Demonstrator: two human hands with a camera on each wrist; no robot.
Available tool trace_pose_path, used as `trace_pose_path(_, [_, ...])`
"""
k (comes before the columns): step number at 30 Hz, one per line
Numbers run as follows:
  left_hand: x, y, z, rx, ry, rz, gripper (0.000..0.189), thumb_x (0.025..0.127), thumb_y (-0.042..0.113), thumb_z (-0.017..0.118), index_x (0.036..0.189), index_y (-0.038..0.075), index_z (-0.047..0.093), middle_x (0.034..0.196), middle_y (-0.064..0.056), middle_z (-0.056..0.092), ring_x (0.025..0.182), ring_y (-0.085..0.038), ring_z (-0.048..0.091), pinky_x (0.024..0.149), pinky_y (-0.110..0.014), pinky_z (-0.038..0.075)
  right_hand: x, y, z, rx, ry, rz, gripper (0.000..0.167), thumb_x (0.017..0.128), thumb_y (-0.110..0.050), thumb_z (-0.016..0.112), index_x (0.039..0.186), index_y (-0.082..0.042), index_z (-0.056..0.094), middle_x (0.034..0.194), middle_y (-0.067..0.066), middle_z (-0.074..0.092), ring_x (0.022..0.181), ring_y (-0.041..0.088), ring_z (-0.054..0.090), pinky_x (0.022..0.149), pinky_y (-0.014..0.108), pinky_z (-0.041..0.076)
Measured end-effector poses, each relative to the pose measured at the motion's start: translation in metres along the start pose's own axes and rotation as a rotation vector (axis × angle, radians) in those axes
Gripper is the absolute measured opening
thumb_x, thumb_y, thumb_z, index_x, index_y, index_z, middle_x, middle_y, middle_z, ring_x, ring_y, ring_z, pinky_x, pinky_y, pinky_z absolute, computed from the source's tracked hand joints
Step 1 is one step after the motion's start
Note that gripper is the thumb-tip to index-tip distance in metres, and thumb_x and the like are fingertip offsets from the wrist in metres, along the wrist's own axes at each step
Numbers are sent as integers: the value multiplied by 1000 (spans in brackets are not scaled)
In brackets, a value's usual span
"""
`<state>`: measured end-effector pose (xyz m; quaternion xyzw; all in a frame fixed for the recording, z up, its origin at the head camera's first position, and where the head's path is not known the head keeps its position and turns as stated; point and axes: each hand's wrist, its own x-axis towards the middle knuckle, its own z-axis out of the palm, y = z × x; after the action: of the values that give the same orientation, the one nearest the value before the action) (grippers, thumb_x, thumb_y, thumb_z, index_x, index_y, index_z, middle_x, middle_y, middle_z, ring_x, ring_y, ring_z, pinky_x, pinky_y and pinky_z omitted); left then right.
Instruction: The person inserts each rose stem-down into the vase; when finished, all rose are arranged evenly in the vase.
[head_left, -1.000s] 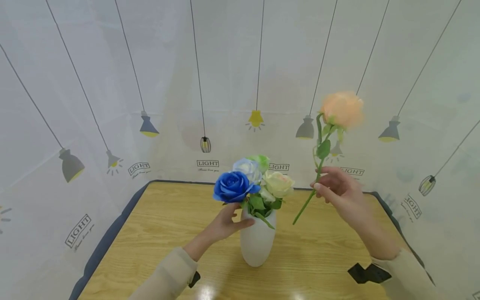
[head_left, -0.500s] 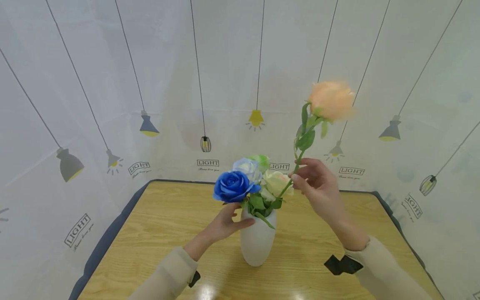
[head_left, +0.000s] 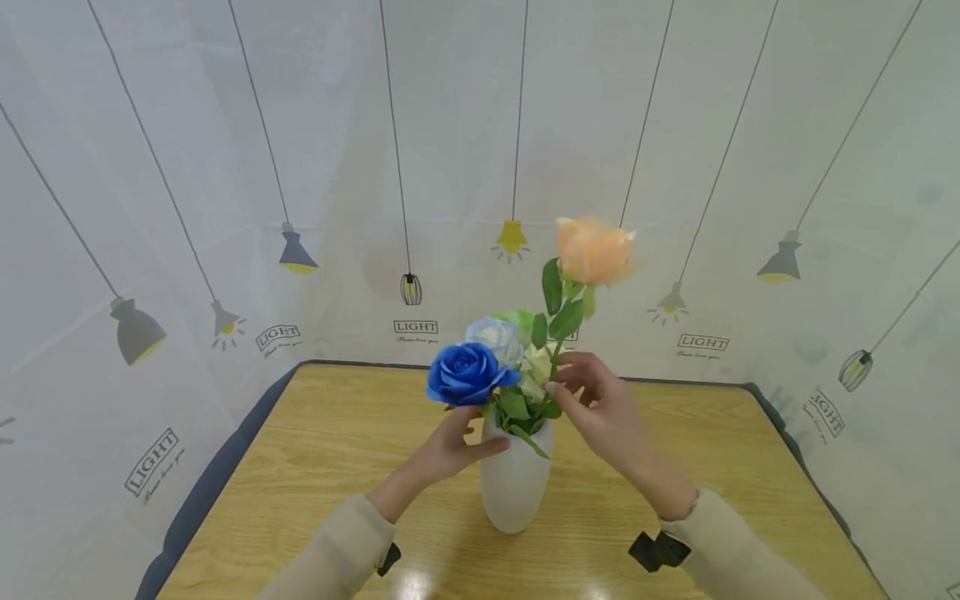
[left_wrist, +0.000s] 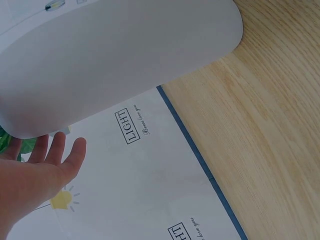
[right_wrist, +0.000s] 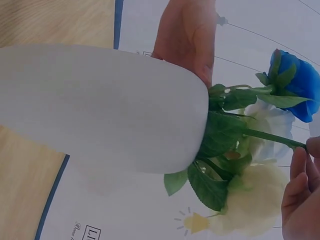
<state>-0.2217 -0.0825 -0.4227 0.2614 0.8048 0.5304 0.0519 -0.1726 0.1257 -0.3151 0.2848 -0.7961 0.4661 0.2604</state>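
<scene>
A white vase (head_left: 513, 492) stands upright on the table and holds a blue rose (head_left: 463, 373), a pale blue rose (head_left: 495, 335) and a cream rose (head_left: 538, 363). My left hand (head_left: 448, 450) holds the vase near its rim, thumb on the near side. Part of that hand is hidden below the blue rose. Between thumb and fingers, my right hand (head_left: 611, 417) pinches the stem of a peach rose (head_left: 595, 252), whose bloom rises above the others. In the right wrist view, the pinched green stem (right_wrist: 270, 136) runs down among leaves at the vase mouth; its lower end is hidden.
The wooden table (head_left: 315, 475) has a dark blue edge (head_left: 217, 467). Behind and beside it hangs a white cloth (head_left: 450, 125) printed with lamps and lettering. A small dark device (head_left: 660, 550) sits on the right wrist.
My right hand has carried the peach rose leftward, from right of the vase to over it, and lowered it lately. The left hand and vase have stayed put.
</scene>
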Motion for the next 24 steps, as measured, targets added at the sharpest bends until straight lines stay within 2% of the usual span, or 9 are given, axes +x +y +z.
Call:
trace_pose_path(6, [-1, 2, 0, 12, 4, -11, 55, 81, 34, 63, 124, 6, 43, 122, -8, 46, 114, -24, 40, 90, -51, 31, -10, 8, 10, 3, 32, -98, 22, 74, 12, 61, 95, 6, 54, 71, 14, 61, 48, 10, 44, 40, 26, 35])
trace_pose_path(14, [-1, 4, 0, 26, 13, -3, 56, 82, 27, 64, 128, 5, 40, 125, -11, 44, 117, -29, 38, 89, -51, 32, -13, 14, 13, 24, 80, -81, 21, 75, 12, 60, 95, 7, 54, 72, 15, 61, 48, 10, 41, 39, 25, 34])
trace_pose_path(16, [-2, 8, 0, 21, 13, -17, 54, 83, 24, 63, 127, 3, 40, 125, -13, 44, 117, -30, 37, 89, -51, 32, -13, 14, 14, 26, 90, -71, 22, 75, 12, 60, 95, 7, 54, 73, 15, 62, 48, 10, 41, 39, 25, 34])
trace_pose_path(19, [-6, 22, -2, 13, -3, 5, 53, 84, 18, 62, 127, -1, 39, 125, -16, 43, 116, -34, 37, 88, -54, 31, -12, 15, 14, 18, 87, -63, 22, 75, 12, 61, 95, 7, 55, 73, 15, 62, 48, 10, 42, 39, 25, 34])
trace_pose_path(24, [-9, 38, -6, 10, -27, 28, 54, 84, 14, 61, 131, 3, 35, 130, -14, 38, 117, -32, 36, 88, -53, 31, -11, 15, 15, 1, 51, -75, 22, 75, 13, 60, 95, 5, 56, 76, 13, 61, 49, 11, 43, 40, 26, 35])
